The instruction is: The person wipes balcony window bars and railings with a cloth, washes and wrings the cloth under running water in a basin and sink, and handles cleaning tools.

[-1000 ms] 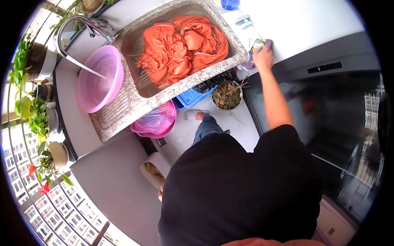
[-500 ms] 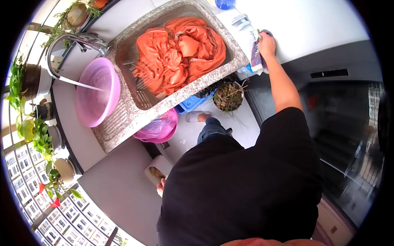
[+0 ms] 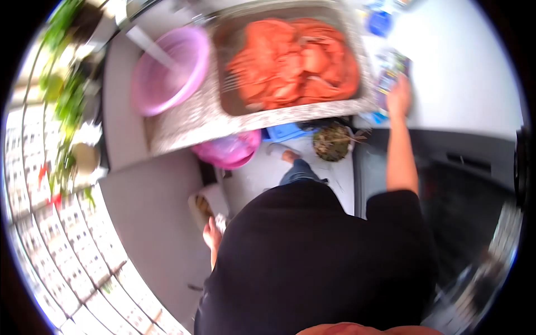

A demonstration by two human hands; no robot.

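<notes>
My right hand (image 3: 398, 99) reaches over the white counter at the right, fingers closed on the near side of a colourful printed packet (image 3: 386, 84). Motion smears its print. Down at my left side, my left hand (image 3: 212, 233) is closed beside a small whitish crumpled thing (image 3: 221, 222), too blurred to name. That hand is close to an open white container (image 3: 219, 195) with something brownish inside. Wet orange cloth (image 3: 296, 64) lies bunched in the stone sink (image 3: 245, 115). Water runs into a pink-purple basin (image 3: 199, 67) on the sink's ribbed drainboard.
A blue round object (image 3: 379, 23) stands on the counter beyond the packet. Below the sink are a pink tub (image 3: 240, 159), a blue container (image 3: 286, 132) and a pot of dry plants (image 3: 333, 143). Potted plants (image 3: 70, 106) line the barred window at left.
The view has turned and shifted, so the sink appears further right and higher. My right hand still grips the packet. More of my left hand shows, with the whitish thing beside it.
</notes>
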